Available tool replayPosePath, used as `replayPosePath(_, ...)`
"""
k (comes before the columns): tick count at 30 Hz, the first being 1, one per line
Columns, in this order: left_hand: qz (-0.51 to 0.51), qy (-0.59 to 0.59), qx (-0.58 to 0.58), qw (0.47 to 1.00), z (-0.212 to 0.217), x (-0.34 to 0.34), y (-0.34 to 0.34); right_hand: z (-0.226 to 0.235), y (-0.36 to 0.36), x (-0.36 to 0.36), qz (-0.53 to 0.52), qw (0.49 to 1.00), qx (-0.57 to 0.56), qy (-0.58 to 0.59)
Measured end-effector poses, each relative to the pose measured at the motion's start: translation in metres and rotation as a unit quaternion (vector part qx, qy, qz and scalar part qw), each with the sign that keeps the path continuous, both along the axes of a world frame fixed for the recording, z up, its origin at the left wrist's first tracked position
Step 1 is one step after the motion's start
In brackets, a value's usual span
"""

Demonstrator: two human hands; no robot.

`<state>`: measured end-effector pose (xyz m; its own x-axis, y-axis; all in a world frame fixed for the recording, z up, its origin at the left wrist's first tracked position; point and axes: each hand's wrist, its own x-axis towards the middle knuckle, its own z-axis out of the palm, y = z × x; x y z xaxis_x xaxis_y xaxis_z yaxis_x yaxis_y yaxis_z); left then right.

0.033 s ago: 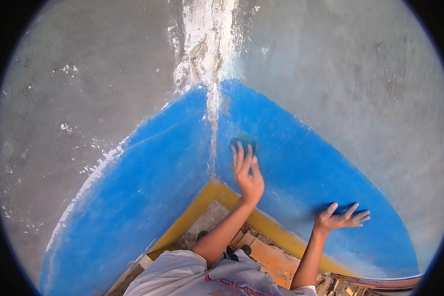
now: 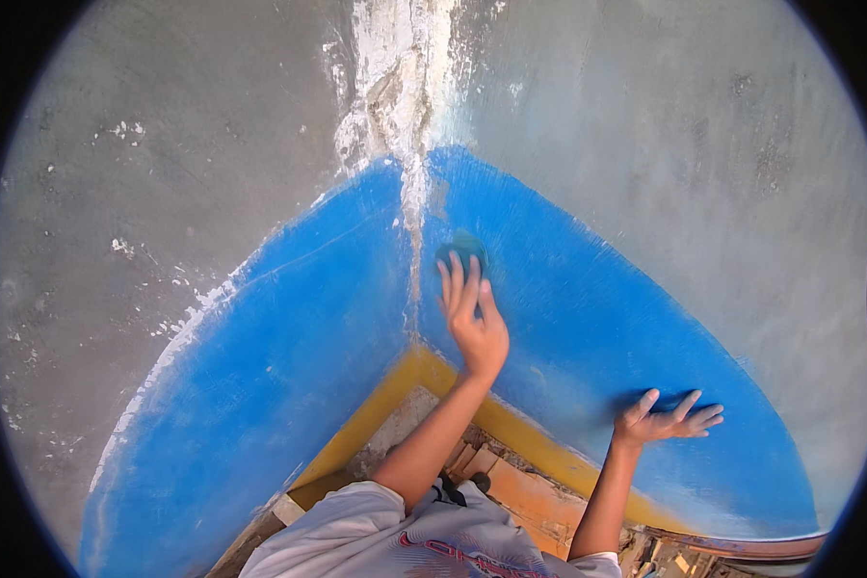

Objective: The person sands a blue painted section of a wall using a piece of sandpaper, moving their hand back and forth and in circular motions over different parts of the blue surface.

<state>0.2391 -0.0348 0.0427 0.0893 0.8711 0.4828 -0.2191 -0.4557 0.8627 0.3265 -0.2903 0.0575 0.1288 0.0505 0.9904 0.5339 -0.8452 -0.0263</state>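
My left hand (image 2: 474, 318) presses a dark green piece of sandpaper (image 2: 465, 249) against the blue painted wall (image 2: 568, 299), just right of the corner. Its fingers reach up over the sheet, which is blurred and partly covered by them. Lower and to the right, my right hand (image 2: 672, 420) rests on the same blue paint with its fingers spread, holding nothing. Pale dust coats its fingertips.
A rough white seam (image 2: 414, 106) runs down the corner between grey walls (image 2: 193, 106). Below the blue lies a yellow band (image 2: 525, 424). Wooden boards and scraps (image 2: 525, 496) lie around my feet on the floor.
My left hand and the sandpaper have slid a little up and to the left along the wall. My right hand stays in nearly the same place.
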Motion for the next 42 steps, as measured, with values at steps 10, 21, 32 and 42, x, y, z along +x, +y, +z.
replayPosePath(10,-0.088,0.156,0.107,0.978,-0.017,-0.020,-0.038,0.003,0.003,0.000,-0.001,1.000,0.006,0.007)
replayPosePath(21,-0.058,0.175,0.159,0.970,-0.066,-0.019,-0.022,0.003,0.004,0.003,0.010,1.000,-0.003,0.005)
replayPosePath(32,-0.113,0.122,0.241,0.956,-0.045,-0.013,-0.058,-0.006,-0.002,0.004,-0.001,1.000,0.000,0.018)
replayPosePath(42,-0.098,0.098,0.260,0.956,-0.024,0.002,-0.077,-0.007,-0.003,0.005,0.009,1.000,-0.012,0.015)
